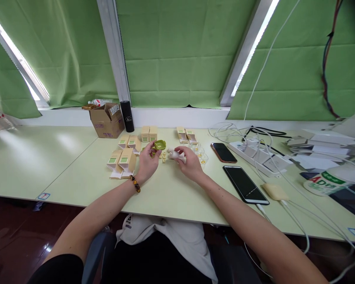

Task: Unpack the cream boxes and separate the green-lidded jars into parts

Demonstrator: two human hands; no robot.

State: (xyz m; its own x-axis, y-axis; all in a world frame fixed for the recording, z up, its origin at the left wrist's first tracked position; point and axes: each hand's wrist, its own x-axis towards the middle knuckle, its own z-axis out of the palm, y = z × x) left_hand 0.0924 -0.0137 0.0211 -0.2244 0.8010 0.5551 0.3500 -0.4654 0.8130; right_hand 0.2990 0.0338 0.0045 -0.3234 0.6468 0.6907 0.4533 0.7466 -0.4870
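Note:
My left hand (148,161) is closed on a small green tub-shaped piece (160,145), raised a little above the table. To its right, my right hand (190,161) pinches a small white piece (175,154) whose kind I cannot make out. The two pieces are apart. Between and below the hands lie several tiny yellow pieces (163,157) on the table. Small cream boxes with green windows (127,159) stand in groups left of my left hand. Behind my right hand are two more cream boxes (186,135), and clear plastic pieces (199,152) with yellow bits lie beside it.
At the back left stand a cardboard box (108,122) and a black cylinder (127,116). On the right lie two phones (245,184), a white power strip (256,157) with tangled cables, a beige charger (275,192), a bottle (328,180) and stacked white boxes (325,144).

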